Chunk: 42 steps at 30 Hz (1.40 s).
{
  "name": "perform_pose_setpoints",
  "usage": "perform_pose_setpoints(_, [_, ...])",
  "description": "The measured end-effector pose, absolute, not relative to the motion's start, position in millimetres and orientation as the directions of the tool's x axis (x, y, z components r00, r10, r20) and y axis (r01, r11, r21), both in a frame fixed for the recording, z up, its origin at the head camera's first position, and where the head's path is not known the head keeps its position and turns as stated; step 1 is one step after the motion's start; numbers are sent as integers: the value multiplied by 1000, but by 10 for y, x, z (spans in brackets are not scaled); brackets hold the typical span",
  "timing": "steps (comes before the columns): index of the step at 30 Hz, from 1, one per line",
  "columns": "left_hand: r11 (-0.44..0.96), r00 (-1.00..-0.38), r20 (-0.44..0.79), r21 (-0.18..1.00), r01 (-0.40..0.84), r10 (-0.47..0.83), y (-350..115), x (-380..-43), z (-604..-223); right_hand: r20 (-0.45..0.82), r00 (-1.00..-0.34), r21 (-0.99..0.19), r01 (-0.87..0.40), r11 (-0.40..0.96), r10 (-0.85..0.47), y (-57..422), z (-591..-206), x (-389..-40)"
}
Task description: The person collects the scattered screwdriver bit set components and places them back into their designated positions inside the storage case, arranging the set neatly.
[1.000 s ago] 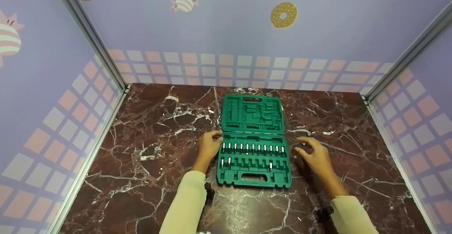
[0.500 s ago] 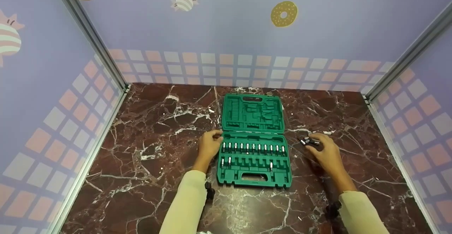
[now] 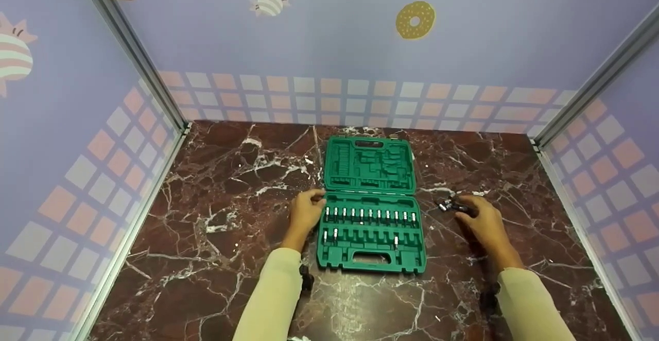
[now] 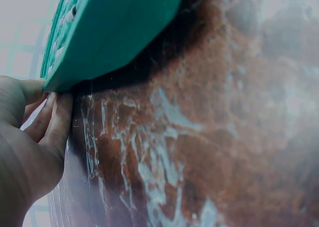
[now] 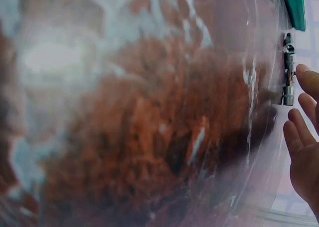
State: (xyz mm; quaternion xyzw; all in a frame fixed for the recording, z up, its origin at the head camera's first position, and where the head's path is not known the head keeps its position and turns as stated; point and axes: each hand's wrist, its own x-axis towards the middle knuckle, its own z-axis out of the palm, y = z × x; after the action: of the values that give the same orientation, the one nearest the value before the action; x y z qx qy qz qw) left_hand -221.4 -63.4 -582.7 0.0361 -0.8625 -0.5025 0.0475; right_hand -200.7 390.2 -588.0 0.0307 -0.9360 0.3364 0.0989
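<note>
A green socket-set case [image 3: 333,257] lies unfolded on the table. Its near half bears a full-looking row of silver bit sockets [image 3: 361,214], while 3 sockets [image 3: 396,241] stand in the lower row. At the case's left side my left hand [image 3: 302,215] pinches the edge, thumb on the rim and fingers below, as the left wrist view shows on the case [image 4: 119,35]. To the right, loose metal sockets [image 3: 444,206] lie on the table. My right hand [image 3: 485,226] is close beside them, its fingers [image 5: 295,130] extended and partly hiding some in the head view.
The dark red marble table [image 3: 231,186] spreads around the case. Patterned purple panels close it in at the back [image 3: 340,37], left [image 3: 51,99] and right [image 3: 618,124]. The case's lid [image 3: 368,162] lies flat toward the back.
My right hand has moved right, away from the case's right edge, to the loose sockets, which show more now. My left hand and the case have stayed in place.
</note>
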Motion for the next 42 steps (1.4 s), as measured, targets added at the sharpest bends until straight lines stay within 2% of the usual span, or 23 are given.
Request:
perform_pose_setpoints(12, [515, -992, 44, 857, -21, -115, -626, -2217, -5827, 138, -990, -578, -85, 812, -6, 3941, -5885, -2062])
perform_pose_setpoints(27, [529, -992, 48, 848, -23, -119, -630, -2205, -5829, 221, -975, -537, -128, 834, -7, 3930, -5936, -2102])
perform_pose_setpoints(42, [529, -992, 27, 847, -42, -122, -626, -2206, -5820, 246, -969, -524, -153, 838, -23, 3919, -5926, -2019])
